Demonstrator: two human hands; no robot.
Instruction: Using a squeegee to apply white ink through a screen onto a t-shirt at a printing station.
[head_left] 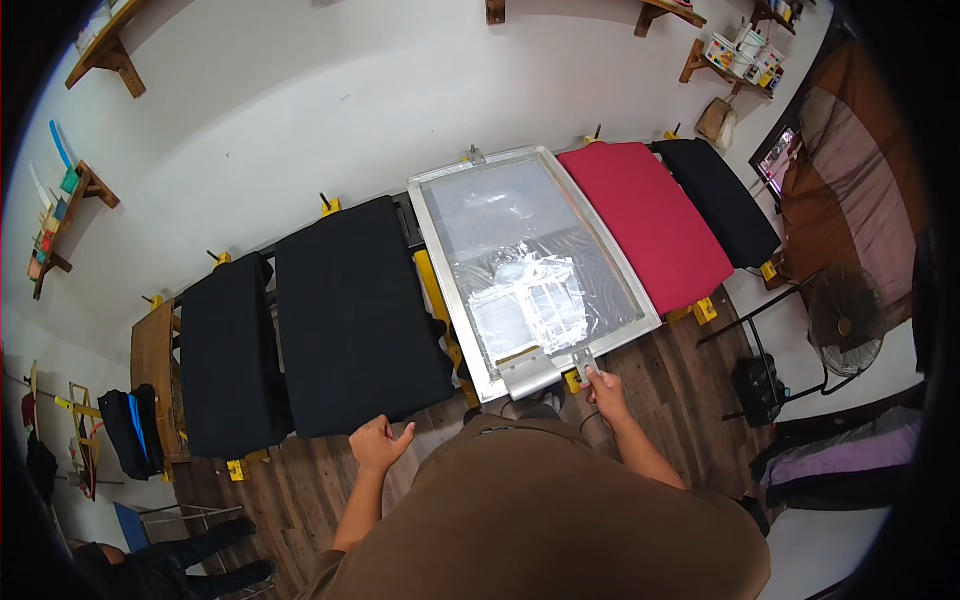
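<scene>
A screen-printing frame (625,275) with a silvery metal rim lies in the middle of the row of boards. Its mesh has a glossy, wrinkled, transparent patch toward the near end. My right hand (608,392) is closed around a small metal bracket (584,362) at the frame's near edge. Beside that bracket, a flat grey metal bar (530,375) rests across the near left corner. At the near edge of a board covered in black fabric (360,310), my left hand (378,444) has curled fingers and its thumb sticking out. Nothing shows in it.
Left of it is another black-covered board (228,360); red (645,225) and black (715,200) ones are right of the frame. A standing fan (846,320) is at right. Wooden shelves (75,225) hang on the wall. Another person (160,570) is at lower left.
</scene>
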